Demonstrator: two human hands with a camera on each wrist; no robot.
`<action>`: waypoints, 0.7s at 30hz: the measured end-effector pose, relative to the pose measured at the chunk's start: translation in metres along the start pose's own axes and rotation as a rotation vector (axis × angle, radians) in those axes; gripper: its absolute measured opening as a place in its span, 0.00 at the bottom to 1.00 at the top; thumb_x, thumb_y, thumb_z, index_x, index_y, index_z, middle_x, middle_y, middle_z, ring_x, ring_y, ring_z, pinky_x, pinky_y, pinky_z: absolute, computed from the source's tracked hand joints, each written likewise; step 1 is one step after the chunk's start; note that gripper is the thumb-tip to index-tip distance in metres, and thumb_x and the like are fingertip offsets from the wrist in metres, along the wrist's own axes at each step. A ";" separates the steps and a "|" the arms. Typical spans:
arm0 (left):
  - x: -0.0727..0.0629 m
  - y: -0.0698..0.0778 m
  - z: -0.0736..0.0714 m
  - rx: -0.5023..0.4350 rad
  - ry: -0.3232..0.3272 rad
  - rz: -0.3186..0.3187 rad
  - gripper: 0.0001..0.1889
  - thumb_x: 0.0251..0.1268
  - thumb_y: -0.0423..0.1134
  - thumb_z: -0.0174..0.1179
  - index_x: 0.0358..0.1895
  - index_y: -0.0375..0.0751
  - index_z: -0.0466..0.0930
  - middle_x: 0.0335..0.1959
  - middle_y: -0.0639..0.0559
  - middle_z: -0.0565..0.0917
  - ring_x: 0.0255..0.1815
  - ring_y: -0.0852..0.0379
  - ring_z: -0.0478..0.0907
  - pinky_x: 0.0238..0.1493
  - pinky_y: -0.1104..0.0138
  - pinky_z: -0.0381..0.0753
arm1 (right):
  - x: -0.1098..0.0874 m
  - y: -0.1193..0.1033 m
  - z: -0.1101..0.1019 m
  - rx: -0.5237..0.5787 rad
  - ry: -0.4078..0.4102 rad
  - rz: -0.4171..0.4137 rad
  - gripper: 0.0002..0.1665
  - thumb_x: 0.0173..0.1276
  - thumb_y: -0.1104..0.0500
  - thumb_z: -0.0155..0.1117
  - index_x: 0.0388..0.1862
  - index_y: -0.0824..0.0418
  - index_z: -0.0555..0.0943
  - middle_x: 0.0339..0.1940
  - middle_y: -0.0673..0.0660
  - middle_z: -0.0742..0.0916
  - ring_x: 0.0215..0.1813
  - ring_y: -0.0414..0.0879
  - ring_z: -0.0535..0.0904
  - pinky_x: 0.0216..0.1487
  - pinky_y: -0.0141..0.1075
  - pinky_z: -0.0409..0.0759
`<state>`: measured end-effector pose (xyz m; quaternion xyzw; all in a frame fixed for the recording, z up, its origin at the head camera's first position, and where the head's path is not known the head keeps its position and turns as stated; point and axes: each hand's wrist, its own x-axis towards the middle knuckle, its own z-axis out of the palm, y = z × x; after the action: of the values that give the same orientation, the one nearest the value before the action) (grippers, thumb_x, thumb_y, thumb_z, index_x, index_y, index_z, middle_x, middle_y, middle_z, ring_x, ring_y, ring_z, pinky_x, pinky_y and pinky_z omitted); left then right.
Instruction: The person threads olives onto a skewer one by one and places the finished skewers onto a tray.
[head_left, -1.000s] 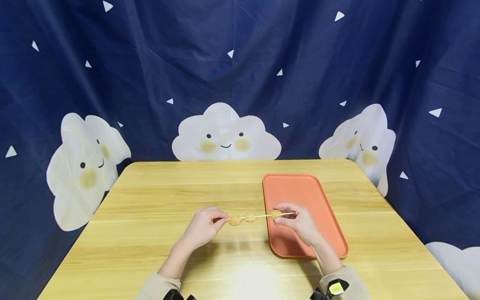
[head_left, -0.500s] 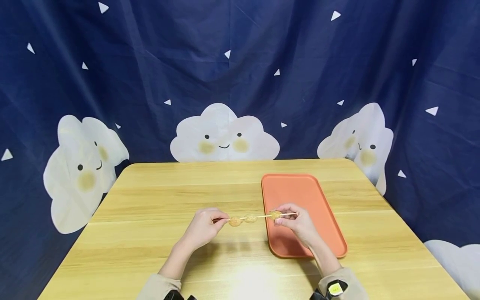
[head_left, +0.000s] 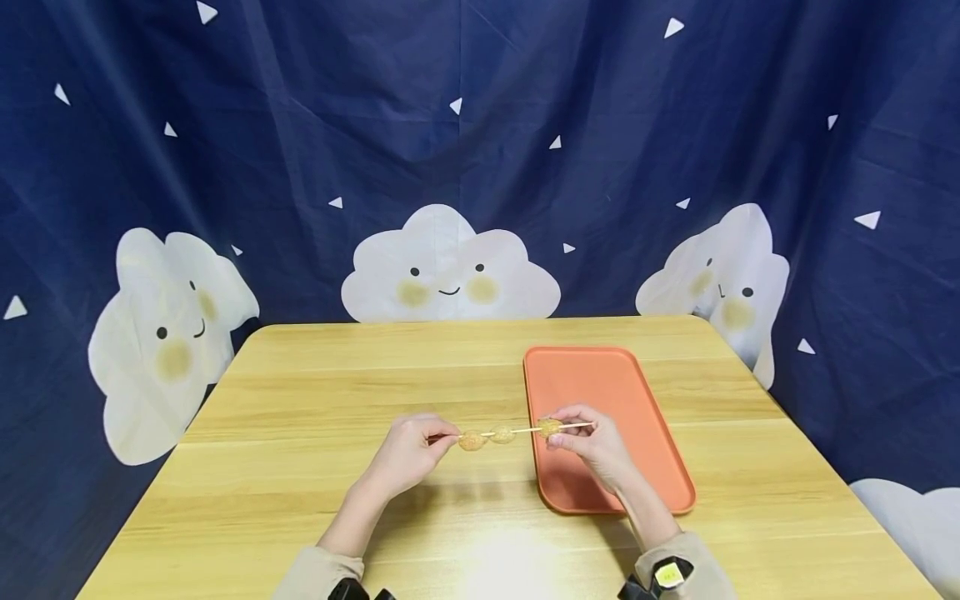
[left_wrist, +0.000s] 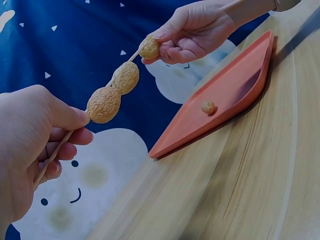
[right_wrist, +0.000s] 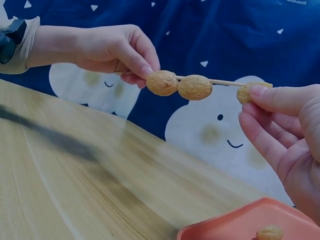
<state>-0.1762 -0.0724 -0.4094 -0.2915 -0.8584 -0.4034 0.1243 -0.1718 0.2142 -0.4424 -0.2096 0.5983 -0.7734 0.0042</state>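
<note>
Above a wood-grain table (head_left: 337, 383) and coral tray (head_left: 585, 375), a person's left hand (head_left: 408, 450) pinches a wooden skewer (right_wrist: 226, 82) by one end while the right hand (head_left: 602, 446) grips a wrinkled ball (left_wrist: 149, 47) near the other — a hold that likely steadies it. Two more balls (right_wrist: 195, 87) touch beside the left hand — a loose ball (left_wrist: 208, 107) lies in the tray.

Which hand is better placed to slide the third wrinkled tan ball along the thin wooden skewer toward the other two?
Right, probably: the right hand pinches that third ball; the left hand holds the skewer beyond the other two balls.
</note>
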 end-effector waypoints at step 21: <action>0.001 0.002 0.003 0.013 -0.012 0.002 0.04 0.55 0.31 0.64 0.30 0.44 0.86 0.28 0.59 0.82 0.28 0.66 0.76 0.30 0.72 0.76 | 0.002 0.004 0.003 0.061 -0.036 -0.021 0.23 0.53 0.80 0.59 0.39 0.56 0.82 0.37 0.52 0.87 0.34 0.42 0.82 0.37 0.33 0.81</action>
<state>-0.1760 -0.0688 -0.4096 -0.2939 -0.8614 -0.3961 0.1213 -0.1736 0.2102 -0.4449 -0.2297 0.5720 -0.7873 0.0132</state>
